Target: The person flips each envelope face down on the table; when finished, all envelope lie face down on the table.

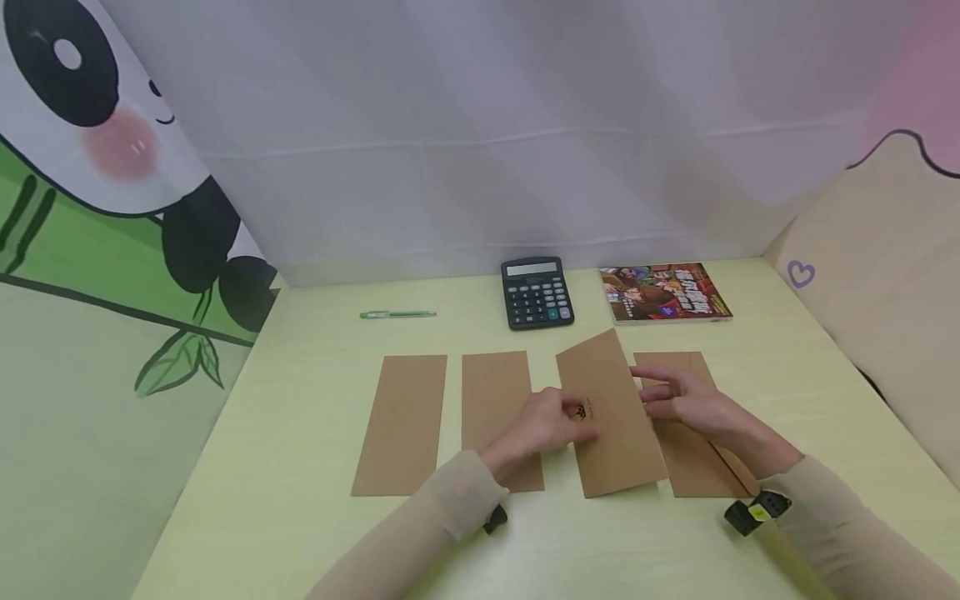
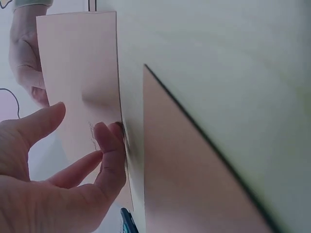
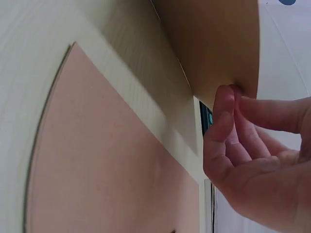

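A brown kraft-paper rectangle (image 1: 618,450) with a small printed crown stands tilted over the table; I cannot tell if it is a notebook or an envelope. My right hand (image 1: 686,404) holds it at the right edge, thumb and fingertips together there in the right wrist view. Over its printed face lies my left hand (image 1: 551,421), fingers loosely bent at the surface, the thumb (image 2: 51,119) apart from them. Flat to the left are two similar brown rectangles (image 1: 401,425) (image 1: 495,379). Another brown rectangle (image 1: 690,467), with a line along its right side, lies partly under my right hand.
A black calculator (image 1: 537,293) lies at the back middle of the table, with a green pen (image 1: 397,315) to its left. To its right is a colourful magazine (image 1: 666,292). White cloth (image 1: 480,200) hangs behind the table; printed panels flank both sides.
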The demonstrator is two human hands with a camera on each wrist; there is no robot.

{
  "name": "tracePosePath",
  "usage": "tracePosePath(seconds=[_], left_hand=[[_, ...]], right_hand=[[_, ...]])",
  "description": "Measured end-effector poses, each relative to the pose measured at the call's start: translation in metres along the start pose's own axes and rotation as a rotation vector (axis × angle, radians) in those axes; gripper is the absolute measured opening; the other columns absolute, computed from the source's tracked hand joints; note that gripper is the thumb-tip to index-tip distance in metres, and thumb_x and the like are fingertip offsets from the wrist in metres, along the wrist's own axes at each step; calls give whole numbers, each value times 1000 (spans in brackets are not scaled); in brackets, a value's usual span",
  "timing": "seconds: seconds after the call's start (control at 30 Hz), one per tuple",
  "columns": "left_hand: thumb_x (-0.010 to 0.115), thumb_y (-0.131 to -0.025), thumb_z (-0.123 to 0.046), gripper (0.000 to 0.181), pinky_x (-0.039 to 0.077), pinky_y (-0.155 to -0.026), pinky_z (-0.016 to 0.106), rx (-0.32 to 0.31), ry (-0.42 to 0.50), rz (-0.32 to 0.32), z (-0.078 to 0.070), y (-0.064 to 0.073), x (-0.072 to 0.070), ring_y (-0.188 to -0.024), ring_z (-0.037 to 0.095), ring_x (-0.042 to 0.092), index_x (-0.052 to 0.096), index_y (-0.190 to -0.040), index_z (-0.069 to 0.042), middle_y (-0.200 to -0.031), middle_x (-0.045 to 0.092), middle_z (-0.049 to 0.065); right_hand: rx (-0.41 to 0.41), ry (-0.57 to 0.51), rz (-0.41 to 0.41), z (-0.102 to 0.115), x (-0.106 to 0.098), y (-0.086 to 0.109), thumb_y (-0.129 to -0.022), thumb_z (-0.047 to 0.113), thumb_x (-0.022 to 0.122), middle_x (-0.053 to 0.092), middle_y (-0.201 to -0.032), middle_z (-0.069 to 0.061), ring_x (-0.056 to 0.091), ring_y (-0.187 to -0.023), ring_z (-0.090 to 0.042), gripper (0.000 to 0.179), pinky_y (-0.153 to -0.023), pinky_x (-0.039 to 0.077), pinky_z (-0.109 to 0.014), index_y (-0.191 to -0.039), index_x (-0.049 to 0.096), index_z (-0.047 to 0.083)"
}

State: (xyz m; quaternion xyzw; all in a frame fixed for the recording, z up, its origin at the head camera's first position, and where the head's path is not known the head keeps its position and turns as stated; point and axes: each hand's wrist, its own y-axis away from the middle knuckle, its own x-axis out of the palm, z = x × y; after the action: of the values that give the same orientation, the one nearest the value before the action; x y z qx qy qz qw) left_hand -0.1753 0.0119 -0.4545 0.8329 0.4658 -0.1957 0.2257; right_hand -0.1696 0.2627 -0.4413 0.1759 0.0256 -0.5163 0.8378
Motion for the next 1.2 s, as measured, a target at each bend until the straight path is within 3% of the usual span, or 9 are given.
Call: tracePosePath(seconds=[0.1, 0.23, 0.47, 0.67, 0.87, 1.1, 1.2], left_hand=[[79, -78, -28, 39, 36, -52, 24, -20, 15, -16, -3, 1, 0, -66, 10, 47, 70, -110, -8, -72, 52, -3], [78, -80, -27, 44, 44, -60, 24, -45, 46, -26, -7, 3, 1, -77, 12, 52, 67, -117, -5, -84, 58, -3], [77, -82, -27, 44, 46, -57, 23, -56, 109, -31, -7, 3, 6, -73, 10, 55, 66, -119, -7, -86, 58, -5], [76, -82, -30, 46, 45, -55, 24, -55, 122, -47, -7, 4, 9, -72, 9, 54, 65, -121, -9, -86, 59, -5], [72, -85, -32, 50, 48, -56, 24, -62, 160, -42, -9, 6, 12, -70, 9, 57, 61, -128, -8, -91, 60, -6], [65, -91, -35, 47, 49, -56, 27, -57, 208, -46, -11, 9, 13, -66, 13, 62, 59, -131, -10, -95, 61, -4], [60, -93, -39, 46, 50, -57, 29, -83, 253, -49, -13, 11, 13, -69, 16, 64, 58, -131, -12, -95, 61, -4]], right_hand=[[-19, -24, 20, -1, 1, -1, -91, 1, 57, 60, -120, -23, 61, -105, -30, 62, -90, 46, -42, -147, 29, -2], [-76, 16, 73, -5, 5, -5, -91, 6, 62, 57, -124, -24, 58, -109, -33, 65, -87, 47, -38, -146, 30, -3], [-199, 203, 119, -7, 16, -9, -87, 4, 67, 51, -132, -21, 50, -118, -37, 60, -94, 43, -43, -141, 41, -3], [-197, 268, 149, -7, 21, -10, -87, -3, 62, 52, -129, -19, 50, -116, -34, 55, -95, 42, -46, -137, 41, -6], [-152, 217, 190, -4, 25, -13, -88, 3, 65, 44, -136, -23, 49, -116, -37, 67, -93, 44, -45, -145, 30, -3], [-100, 162, 192, -3, 28, -12, -89, 7, 66, 46, -132, -25, 52, -113, -37, 76, -87, 48, -43, -149, 21, 0], [-87, 144, 188, -2, 29, -12, -90, 10, 66, 46, -131, -25, 52, -113, -37, 78, -86, 48, -43, -150, 18, 3]])
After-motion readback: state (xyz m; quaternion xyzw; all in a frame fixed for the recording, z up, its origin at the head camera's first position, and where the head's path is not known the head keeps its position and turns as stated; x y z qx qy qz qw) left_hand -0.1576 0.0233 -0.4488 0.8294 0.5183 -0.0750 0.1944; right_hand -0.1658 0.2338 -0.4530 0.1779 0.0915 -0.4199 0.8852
